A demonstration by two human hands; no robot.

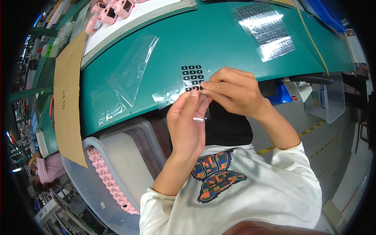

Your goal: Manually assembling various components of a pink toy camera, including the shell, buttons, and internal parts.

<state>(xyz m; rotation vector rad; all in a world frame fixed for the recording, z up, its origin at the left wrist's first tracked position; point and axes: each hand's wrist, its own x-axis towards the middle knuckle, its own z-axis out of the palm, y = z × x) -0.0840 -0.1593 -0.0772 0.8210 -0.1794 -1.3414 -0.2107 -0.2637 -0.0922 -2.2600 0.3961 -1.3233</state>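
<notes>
A clear sheet of small black rounded-square stickers with pale centres (192,72) lies at the near edge of the green table. My left hand (188,123) pinches the sheet's near edge between thumb and fingers, just below the lowest row of stickers. Close beside it, my right hand (237,90) is closed in a pinch at the sheet's lower right corner. The two sets of fingertips almost meet there. Whatever sits between the right fingertips is too small and covered to make out.
Another sticker sheet (266,33) lies far right on the green table (188,39), crossed by a yellowish cord (307,31). Clear film (127,74) is at left. Pink toy cameras (111,13) stand on a white tray. A plastic bin (74,168) holds pink pieces (107,180). A person (51,168) is far left.
</notes>
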